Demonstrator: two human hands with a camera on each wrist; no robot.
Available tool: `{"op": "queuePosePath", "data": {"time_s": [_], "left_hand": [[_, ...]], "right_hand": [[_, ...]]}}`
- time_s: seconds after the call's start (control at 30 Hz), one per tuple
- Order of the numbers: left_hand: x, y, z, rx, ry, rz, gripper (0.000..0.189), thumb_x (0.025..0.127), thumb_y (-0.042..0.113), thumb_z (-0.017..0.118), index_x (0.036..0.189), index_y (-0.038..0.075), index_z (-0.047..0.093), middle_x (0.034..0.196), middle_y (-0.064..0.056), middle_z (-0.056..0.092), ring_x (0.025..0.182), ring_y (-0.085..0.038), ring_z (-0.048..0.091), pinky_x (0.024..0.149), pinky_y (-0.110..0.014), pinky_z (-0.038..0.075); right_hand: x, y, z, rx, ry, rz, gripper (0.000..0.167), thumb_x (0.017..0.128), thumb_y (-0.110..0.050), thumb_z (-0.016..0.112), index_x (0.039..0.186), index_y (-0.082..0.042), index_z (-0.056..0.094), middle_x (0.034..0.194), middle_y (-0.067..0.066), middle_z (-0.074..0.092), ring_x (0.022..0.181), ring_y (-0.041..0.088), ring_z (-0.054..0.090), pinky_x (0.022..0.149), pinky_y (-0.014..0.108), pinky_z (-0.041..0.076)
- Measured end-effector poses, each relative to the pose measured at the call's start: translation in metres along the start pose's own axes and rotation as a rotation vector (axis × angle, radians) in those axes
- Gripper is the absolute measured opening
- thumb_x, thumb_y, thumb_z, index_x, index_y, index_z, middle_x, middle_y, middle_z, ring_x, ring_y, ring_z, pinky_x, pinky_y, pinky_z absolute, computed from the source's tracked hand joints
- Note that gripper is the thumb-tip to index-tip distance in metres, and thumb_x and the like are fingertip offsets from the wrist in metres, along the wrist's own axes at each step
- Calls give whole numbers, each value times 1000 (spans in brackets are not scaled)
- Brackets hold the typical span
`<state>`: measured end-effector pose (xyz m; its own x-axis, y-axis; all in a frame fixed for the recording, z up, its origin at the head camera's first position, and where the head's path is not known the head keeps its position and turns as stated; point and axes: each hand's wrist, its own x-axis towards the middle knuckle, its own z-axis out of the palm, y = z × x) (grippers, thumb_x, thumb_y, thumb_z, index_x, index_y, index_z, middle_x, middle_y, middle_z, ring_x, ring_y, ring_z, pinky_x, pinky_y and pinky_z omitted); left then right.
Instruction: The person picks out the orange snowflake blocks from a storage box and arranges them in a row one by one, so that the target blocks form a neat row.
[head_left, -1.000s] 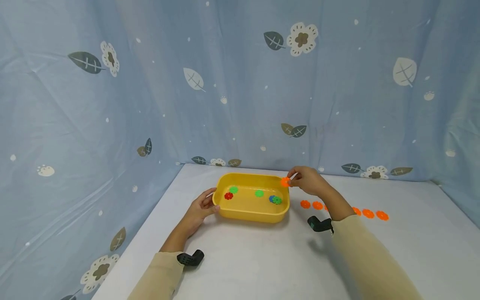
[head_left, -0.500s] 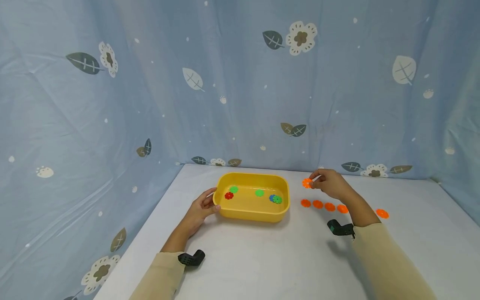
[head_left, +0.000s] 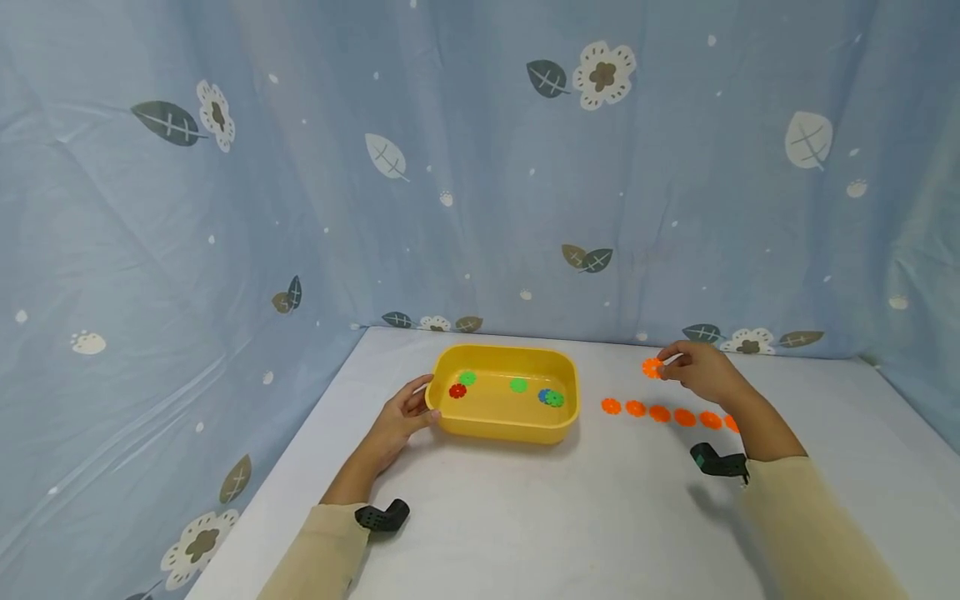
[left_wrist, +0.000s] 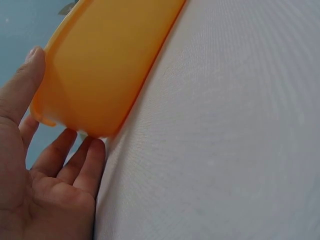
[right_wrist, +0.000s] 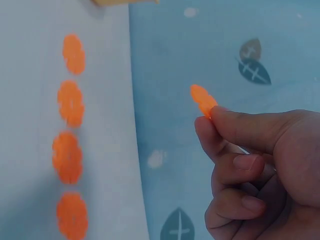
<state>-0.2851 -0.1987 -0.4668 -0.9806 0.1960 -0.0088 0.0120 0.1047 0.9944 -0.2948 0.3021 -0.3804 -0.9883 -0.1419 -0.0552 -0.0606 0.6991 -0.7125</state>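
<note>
My right hand (head_left: 703, 372) pinches an orange flower-shaped plastic disc (head_left: 651, 367) between thumb and forefinger. The disc is held above the table, behind a row of similar orange discs (head_left: 660, 413). In the right wrist view, the held disc (right_wrist: 201, 98) shows nearly edge-on, with the other fingers curled beneath. My left hand (head_left: 393, 423) holds the left end of a yellow plastic tub (head_left: 491, 429), thumb along its front corner and fingertips against its end wall. Inside the tub lie a red disc (head_left: 457, 391), two light green discs (head_left: 518, 385), and a green disc (head_left: 554, 399) overlapping a blue one.
The white table (head_left: 510, 517) runs back to a blue patterned curtain (head_left: 480, 208), which also hangs along the left side. The row of orange discs extends rightward from the tub, its right end hidden behind my right forearm. Each wrist wears a black camera.
My right hand has carried the orange disc rightward, from the tub's right rim to behind the row. The left hand and tub have stayed put.
</note>
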Motion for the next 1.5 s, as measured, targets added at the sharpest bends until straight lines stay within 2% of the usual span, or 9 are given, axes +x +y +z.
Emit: {"op": "queuePosePath", "data": {"time_s": [0.37,0.67,1.03,1.27,1.5], "left_hand": [[-7,15,0,1,-47,-23,73,90,4,69,152,12,32,152,-17,35,138,-31,36,106,-36,37],[0,1,0,-6,-12,-5,70,88,10,73,149,21,39,150,-12,40,136,-27,39,105,-35,38],[1,-2,0,12,-1,2,69,88,13,74,147,23,41,150,-10,41,135,-27,41,104,-36,39],[-1,-2,-2,10,4,6,70,88,12,74,148,22,40,150,-10,41,135,-27,41,103,-36,40],[-16,25,2,-9,-39,-25,73,90,5,69,152,12,33,152,-18,35,138,-32,36,105,-36,37]], "right_hand": [[-18,25,-22,-47,22,26,39,96,-21,61,125,4,54,110,19,65,98,40,58,79,45,52],[-32,45,-36,-95,75,61,39,96,-19,61,123,7,54,108,24,63,95,41,59,79,50,54],[-48,72,-52,-126,97,120,43,95,-21,62,125,9,53,112,29,61,94,43,59,76,49,55],[-56,92,-63,-127,108,138,43,93,-19,64,122,11,53,108,27,62,91,40,58,73,46,56],[-62,116,-70,-129,79,195,46,90,-17,67,120,15,51,106,29,61,87,34,59,70,41,56]]}}
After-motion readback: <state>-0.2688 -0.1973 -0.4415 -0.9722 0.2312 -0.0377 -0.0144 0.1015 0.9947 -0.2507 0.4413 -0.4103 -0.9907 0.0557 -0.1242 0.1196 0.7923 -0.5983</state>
